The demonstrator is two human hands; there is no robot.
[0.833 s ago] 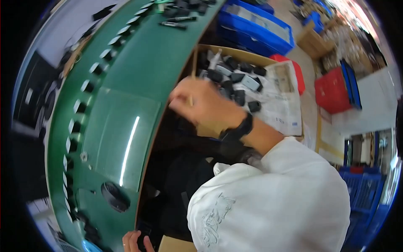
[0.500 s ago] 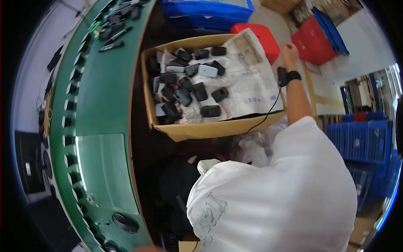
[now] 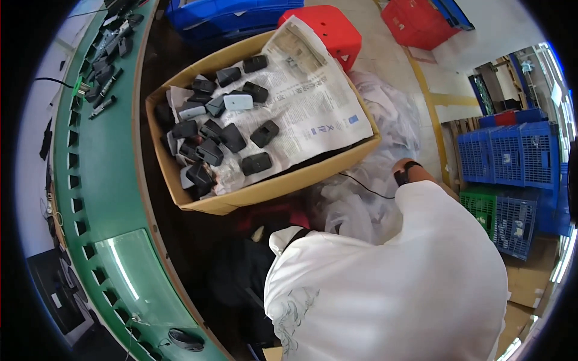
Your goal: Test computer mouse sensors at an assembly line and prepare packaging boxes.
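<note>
My right hand (image 3: 404, 163) is mostly hidden; only a bit of skin shows past the black wristband, beside the white sleeve. Its fingers cannot be made out. A black device on that wrist trails a thin black cable (image 3: 365, 187) toward the cardboard box (image 3: 289, 185). Clear plastic bags (image 3: 355, 207) lie nearest to this hand. My left hand is out of view. Inside the box, several small black plastic housings (image 3: 257, 163) and a few grey ones (image 3: 238, 101) lie on sheets of newspaper (image 3: 325, 114).
Along the left runs a green workbench (image 3: 108, 180) with black parts, pens and a clear green sheet (image 3: 135, 271). A red stool (image 3: 328, 33) and a blue bin (image 3: 229, 18) stand beyond the box. Blue crates (image 3: 506, 153) are stacked at the right.
My right arm has drawn back from its outstretched reach, the hand now nearer my body. The whole view has shifted and turned, and a bit of skin at the bottom edge has gone.
</note>
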